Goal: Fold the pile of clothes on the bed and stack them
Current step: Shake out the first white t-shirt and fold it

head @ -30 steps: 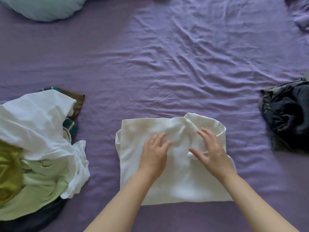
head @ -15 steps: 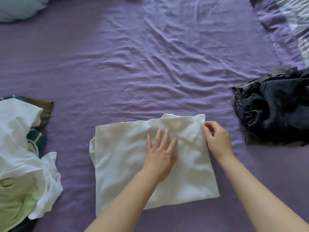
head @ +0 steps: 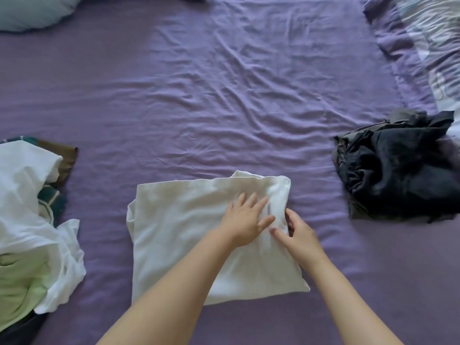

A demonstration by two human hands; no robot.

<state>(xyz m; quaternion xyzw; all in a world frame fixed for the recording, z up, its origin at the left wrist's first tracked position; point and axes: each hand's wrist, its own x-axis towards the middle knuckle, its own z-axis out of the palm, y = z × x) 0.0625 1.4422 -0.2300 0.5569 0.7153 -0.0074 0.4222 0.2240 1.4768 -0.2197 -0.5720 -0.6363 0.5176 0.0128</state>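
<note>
A white garment (head: 184,235) lies folded into a rough square on the purple bed sheet (head: 224,108), near the front. My left hand (head: 245,220) presses flat on its right half, fingers spread and straight. My right hand (head: 298,235) is at the garment's right edge, thumb on top and fingers curled at the side, pinching the edge. An unfolded pile of white, light green and dark clothes (head: 27,220) sits at the left. A stack of dark clothes (head: 398,170) sits at the right.
A pale blue pillow (head: 32,11) lies at the far left corner. A striped purple and white duvet (head: 428,46) is bunched at the far right. Wrinkled sheet stretches across the middle and back of the bed.
The loose flap at the garment's upper right got folded flat. My right hand slid down the right edge toward me, and my left hand moved right across the cloth.
</note>
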